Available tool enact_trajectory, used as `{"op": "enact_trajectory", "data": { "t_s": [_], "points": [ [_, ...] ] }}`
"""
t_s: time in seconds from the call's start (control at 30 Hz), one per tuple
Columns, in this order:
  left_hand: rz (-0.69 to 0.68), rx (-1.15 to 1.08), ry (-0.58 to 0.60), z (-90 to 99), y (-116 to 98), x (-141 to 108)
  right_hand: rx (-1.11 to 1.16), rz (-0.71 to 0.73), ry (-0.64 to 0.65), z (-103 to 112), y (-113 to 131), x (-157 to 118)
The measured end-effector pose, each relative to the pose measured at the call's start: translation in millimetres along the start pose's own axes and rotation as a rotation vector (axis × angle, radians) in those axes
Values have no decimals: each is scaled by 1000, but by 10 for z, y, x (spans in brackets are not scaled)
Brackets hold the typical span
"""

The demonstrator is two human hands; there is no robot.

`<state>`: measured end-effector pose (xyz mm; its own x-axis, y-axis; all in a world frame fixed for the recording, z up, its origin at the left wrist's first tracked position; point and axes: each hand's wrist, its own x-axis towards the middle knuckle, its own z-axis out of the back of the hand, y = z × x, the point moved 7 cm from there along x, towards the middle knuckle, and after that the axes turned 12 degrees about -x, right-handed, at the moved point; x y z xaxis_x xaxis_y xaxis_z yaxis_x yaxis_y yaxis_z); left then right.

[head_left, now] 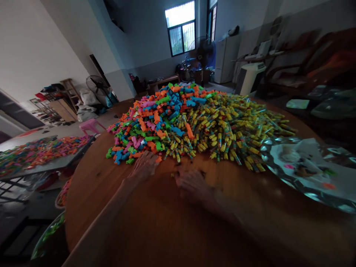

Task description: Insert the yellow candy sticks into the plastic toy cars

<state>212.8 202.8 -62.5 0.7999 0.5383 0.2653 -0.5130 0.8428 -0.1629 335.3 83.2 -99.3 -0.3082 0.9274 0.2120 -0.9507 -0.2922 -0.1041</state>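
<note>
My left hand point(144, 165) is at the near edge of a heap of small orange, blue, green and pink plastic pieces point(136, 142), which look like toy guns. Its fingers are closed around an orange plastic piece point(158, 159) that pokes out past the fingertips. Over the bare wood to the right, my right hand point(191, 181) is blurred, with its fingers curled together. A tiny yellow bit point(172, 175) shows at its fingertips, too small to name. Beyond it lies a heap of clear-wrapped tubes with yellow ends point(228, 129).
The heaps share a round wooden table point(111, 200). A shiny silver-rimmed tray point(274, 167) with a white sheet and scraps is at right. On the left, another table point(63, 163) bears more coloured pieces. A pink stool point(91, 126) and a fan point(97, 84) stand behind.
</note>
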Motion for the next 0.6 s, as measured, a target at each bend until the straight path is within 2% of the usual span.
{"op": "enact_trajectory", "data": {
  "t_s": [0.1, 0.23, 0.4, 0.47, 0.6],
  "points": [
    [-29, -104, 64, 64, -146, -336, 13, -47, 5, 23, -35, -22],
    [2, -366, 124, 96, -416, -667, 122, -6, -37, 117, -10, -40],
    [57, -434, 38, 44, -540, -777, 228, 101, -15, 136, 99, -23],
    [47, -410, -3, 16, -546, -787, 240, 109, -13, 128, 120, -16],
    [36, -391, -12, -37, -544, -802, 234, 85, -45, 141, 118, -16]
  ]
}}
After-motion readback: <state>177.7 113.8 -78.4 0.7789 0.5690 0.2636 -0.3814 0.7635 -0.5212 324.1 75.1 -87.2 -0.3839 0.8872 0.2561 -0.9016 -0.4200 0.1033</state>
